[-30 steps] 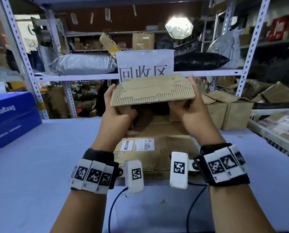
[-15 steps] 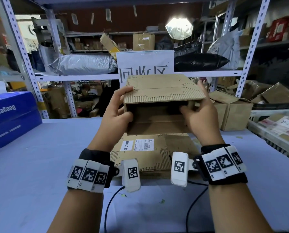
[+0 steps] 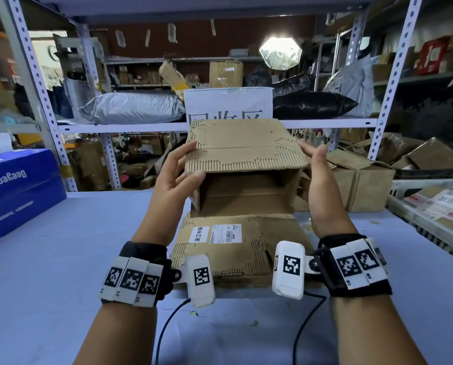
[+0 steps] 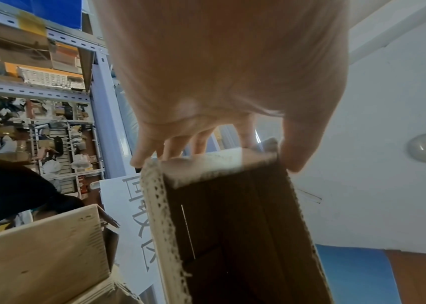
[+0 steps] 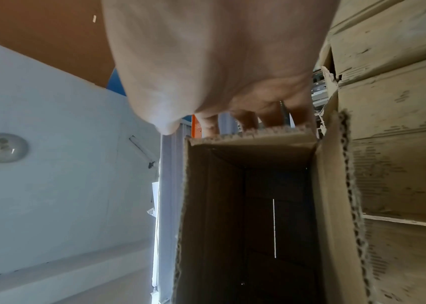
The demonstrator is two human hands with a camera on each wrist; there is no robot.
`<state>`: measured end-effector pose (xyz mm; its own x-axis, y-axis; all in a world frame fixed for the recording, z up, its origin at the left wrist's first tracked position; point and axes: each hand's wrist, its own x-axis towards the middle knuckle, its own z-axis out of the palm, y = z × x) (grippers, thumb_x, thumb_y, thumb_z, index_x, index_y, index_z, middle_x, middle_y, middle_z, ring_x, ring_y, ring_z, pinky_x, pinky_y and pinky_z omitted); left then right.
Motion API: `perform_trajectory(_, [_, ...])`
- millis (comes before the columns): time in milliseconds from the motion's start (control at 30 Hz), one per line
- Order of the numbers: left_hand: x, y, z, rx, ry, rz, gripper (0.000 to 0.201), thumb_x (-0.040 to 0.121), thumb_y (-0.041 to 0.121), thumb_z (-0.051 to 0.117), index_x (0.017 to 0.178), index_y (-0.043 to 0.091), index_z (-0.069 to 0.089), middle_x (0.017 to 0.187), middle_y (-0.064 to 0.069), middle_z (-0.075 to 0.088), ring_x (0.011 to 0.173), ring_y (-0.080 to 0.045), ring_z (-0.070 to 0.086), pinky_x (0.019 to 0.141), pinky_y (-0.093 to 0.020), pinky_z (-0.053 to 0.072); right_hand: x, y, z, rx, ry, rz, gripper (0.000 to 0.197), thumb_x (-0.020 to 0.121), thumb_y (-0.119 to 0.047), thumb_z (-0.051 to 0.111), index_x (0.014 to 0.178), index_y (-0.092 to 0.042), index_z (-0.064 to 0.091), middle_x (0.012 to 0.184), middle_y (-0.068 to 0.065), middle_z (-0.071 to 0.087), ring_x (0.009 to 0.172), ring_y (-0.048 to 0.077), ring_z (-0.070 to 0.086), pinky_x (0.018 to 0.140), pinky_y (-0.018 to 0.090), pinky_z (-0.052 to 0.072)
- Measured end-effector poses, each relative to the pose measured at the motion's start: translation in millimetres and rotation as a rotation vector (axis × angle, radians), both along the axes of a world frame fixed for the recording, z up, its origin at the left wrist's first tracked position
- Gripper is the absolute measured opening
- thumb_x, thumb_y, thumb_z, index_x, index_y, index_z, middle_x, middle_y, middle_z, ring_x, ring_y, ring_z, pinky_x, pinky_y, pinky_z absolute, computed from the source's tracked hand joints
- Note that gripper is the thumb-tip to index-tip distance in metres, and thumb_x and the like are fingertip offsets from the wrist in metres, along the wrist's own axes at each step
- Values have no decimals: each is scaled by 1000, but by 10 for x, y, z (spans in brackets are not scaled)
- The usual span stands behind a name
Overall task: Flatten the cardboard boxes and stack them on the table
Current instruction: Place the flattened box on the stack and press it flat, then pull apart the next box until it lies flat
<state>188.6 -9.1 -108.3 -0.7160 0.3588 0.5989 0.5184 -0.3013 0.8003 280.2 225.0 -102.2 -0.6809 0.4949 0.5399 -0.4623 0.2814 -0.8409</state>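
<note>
A bright octagonal lamp glares behind; wide-angle edges bend, wrist views blur up close.

A pale blue table is bearing a flattened brown cardboard sheet, a blue carton and brown boxes.
</note>
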Motion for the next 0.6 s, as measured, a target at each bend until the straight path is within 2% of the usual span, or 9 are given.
perform_trajectory(67, [-15, 3, 0, 12, 12, -2, 55, 89, 49, 59, 143, 43, 51, 142, 5, 61, 132, -16, 57, 106, -39, 46, -12, 3, 3, -13, 7, -10, 60, 91, -70, 23, 132, -40, 54, 136, -14, 59, 129, 7, 51, 113, 44, 37])
perform_trajectory(167, [-77, 1, -10, 80, -40, 45, 49, 96, 59, 48, 144, 50, 43, 148, 7, 57, 138, -18, 53, 116, -50, 37, -25, 11, -2, -33, 35, -29, 33, 97, -55, 39, 117, -36, 57, 124, -14, 62, 116, 0, 56, 101, 32, 43])
perform_trajectory(233, [-123, -16, -19, 126, -58, 70, 43, 104, 51, 42, 146, 46, 42, 147, 7, 58, 137, -16, 54, 117, -50, 37, -45, 36, -19, -62, 49, -26, 13, 101, -37, 50, 110, -31, 57, 116, -4, 66, 109, 10, 62, 96, 34, 48])
perform_trajectory(300, [-155, -30, -22, 150, -63, 84, 40, 109, 38, 39, 147, 31, 50, 142, 6, 63, 133, -14, 58, 111, -46, 44, -58, 52, -26, -81, 63, -27, 8, 102, -23, 53, 108, -28, 56, 109, -2, 67, 101, 10, 66, 87, 33, 52])
perform_trajectory(333, [-159, -32, -22, 159, -57, 91, 37, 110, 31, 40, 142, 24, 57, 137, 4, 66, 130, -15, 60, 107, -43, 48, -59, 52, -29, -83, 70, -32, 11, 102, -18, 53, 107, -27, 55, 107, -4, 68, 97, 7, 66, 83, 30, 52])
perform_trajectory(400, [-157, -27, -26, 193, -45, 119, 29, 108, 20, 47, 128, 18, 68, 127, -2, 72, 123, -19, 65, 99, -40, 52, -60, 50, -38, -73, 77, -26, 23, 100, -9, 53, 112, -29, 54, 110, -8, 69, 98, 3, 67, 82, 26, 52])
perform_trajectory(467, [-169, -19, -39, 263, -43, 176, 21, 100, 7, 61, 116, 13, 73, 118, -11, 74, 112, -27, 69, 100, -51, 54, -48, 47, -53, -40, 78, 11, 45, 95, 2, 55, 125, -31, 53, 117, -12, 69, 105, 0, 66, 79, 20, 54])
perform_trajectory(533, [-187, -36, -56, 363, -75, 215, 25, 88, -2, 70, 109, 10, 73, 109, -13, 76, 104, -30, 68, 105, -62, 48, -27, 27, -63, 3, 84, 72, 61, 87, 15, 53, 129, -29, 57, 118, -10, 71, 110, 5, 66, 76, 20, 56])
perform_trajectory(600, [-202, -65, -47, 412, -122, 220, 37, 83, 5, 76, 117, 15, 68, 116, -11, 73, 111, -30, 68, 107, -62, 46, -22, 4, -65, 21, 99, 97, 61, 82, 18, 51, 123, -25, 63, 115, -7, 72, 110, 11, 68, 76, 22, 56])
